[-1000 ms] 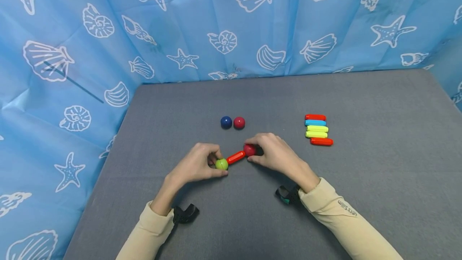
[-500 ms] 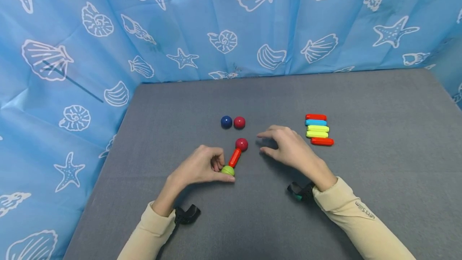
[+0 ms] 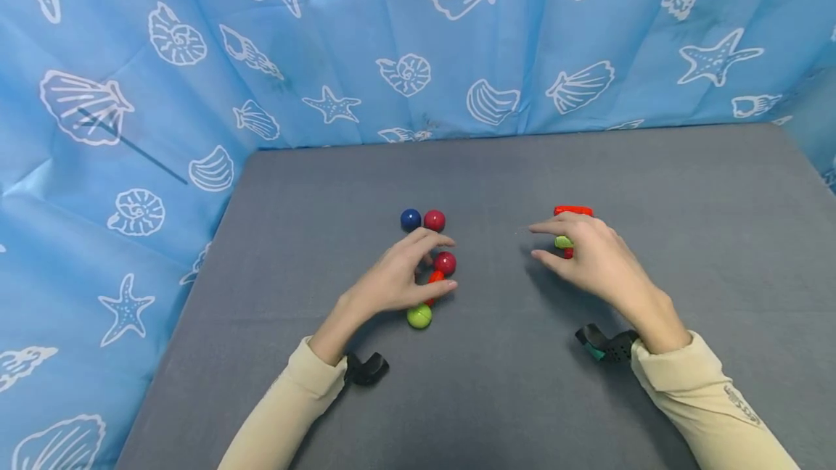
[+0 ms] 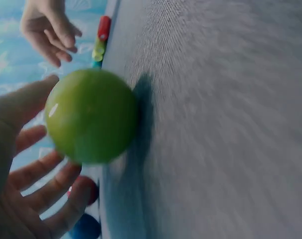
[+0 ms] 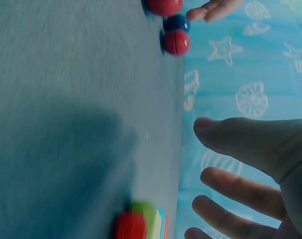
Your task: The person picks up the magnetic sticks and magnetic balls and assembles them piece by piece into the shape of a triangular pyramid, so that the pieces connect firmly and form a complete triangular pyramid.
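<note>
Green ball lies just outside the left hand's fingers.

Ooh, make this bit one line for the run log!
left hand: near green ball, holding nothing | right hand: near sticks, holding nothing | blue ball: beside red ball

Blue seashell-print curtain beyond grey table

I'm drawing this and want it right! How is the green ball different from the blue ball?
The green ball is bright and light; the blue ball is dark. The green ball sits at one end of a red stick, while the blue ball sits beside a red ball. The green ball is nearer the person; the blue ball is farther away. Both are round.
</note>
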`<state>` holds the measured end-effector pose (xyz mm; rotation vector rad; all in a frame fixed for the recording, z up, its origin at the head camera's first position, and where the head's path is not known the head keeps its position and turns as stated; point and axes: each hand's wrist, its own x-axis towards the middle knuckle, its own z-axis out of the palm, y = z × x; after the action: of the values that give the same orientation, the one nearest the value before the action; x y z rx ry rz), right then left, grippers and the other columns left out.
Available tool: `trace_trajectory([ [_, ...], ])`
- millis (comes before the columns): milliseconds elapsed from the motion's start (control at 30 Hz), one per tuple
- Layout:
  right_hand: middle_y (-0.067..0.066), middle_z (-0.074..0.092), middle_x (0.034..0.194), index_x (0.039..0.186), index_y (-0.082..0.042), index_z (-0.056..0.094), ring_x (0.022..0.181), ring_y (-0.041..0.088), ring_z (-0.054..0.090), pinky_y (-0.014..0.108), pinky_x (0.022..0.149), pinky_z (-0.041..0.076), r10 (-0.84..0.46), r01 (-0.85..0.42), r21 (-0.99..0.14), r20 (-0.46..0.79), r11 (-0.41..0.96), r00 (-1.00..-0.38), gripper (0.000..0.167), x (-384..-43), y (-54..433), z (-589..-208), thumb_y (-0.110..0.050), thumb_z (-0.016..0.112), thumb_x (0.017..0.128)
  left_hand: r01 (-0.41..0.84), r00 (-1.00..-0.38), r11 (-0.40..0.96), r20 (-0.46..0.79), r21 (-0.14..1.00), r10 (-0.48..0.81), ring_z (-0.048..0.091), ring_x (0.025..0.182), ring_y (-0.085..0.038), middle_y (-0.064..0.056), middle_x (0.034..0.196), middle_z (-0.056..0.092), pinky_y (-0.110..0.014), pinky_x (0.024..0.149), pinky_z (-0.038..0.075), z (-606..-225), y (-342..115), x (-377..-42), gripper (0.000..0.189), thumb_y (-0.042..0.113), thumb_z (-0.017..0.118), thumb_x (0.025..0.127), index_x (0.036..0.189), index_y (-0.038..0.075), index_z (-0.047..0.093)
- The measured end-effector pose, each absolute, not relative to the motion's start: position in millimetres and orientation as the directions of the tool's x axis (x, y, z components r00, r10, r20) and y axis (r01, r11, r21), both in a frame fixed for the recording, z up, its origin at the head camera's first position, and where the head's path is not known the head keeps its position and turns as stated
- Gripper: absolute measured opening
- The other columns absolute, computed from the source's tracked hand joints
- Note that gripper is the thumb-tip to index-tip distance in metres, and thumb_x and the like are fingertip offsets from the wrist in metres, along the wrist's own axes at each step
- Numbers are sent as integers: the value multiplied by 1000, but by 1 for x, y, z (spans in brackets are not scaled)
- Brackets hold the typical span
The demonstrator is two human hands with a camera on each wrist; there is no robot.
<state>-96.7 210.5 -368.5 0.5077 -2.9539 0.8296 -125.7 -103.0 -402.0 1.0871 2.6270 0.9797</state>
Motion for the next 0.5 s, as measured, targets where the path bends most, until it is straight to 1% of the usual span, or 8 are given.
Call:
trace_trajectory([
  [33,18,74,120,122,-7,74,102,36,69,52,77,55,-294,-313,-499,117,809,-949,37,-96,214,-368,-11,81,85,586,-731,537,110,607,674,66,97,-17,-6,129,61,-30,80,57,-402,-100,-127,54,33,79,90,135,10,61],
  [100,19,73,121,122,-6,74,108,40,67,59,85,54,-278,-301,-490,121,818,-953,38,-94,222,-369,-12,81,85,579,-738,560,89,593,669,65,99,-16,-6,128,62,-31,82,56,-404,-96,-129,49,32,77,92,135,12,64],
  [133,21,73,121,121,-5,74,109,42,66,61,86,53,-271,-294,-484,120,824,-955,38,-93,226,-370,-12,82,84,575,-741,567,79,590,667,65,99,-15,-6,127,63,-30,82,55,-405,-96,-129,47,31,77,92,134,12,65],
  [233,24,71,120,119,-3,74,109,45,65,63,86,52,-252,-278,-459,119,844,-960,38,-89,237,-373,-12,83,83,557,-743,575,51,600,667,64,93,-13,-4,122,67,-28,79,54,-408,-96,-132,41,26,75,94,132,12,69],
  [367,26,71,119,116,-2,75,108,45,65,64,85,52,-243,-266,-431,108,862,-964,37,-83,248,-378,-12,84,82,505,-750,535,37,677,661,62,78,-10,-6,114,71,-22,71,53,-412,-99,-134,34,19,74,94,127,9,71],
  [500,25,71,116,115,-2,76,104,45,65,63,83,53,-242,-254,-408,82,877,-967,36,-81,253,-382,-13,84,82,380,-802,523,-9,763,597,61,64,-5,-7,105,71,-20,63,54,-413,-102,-133,25,16,75,92,115,8,72],
])
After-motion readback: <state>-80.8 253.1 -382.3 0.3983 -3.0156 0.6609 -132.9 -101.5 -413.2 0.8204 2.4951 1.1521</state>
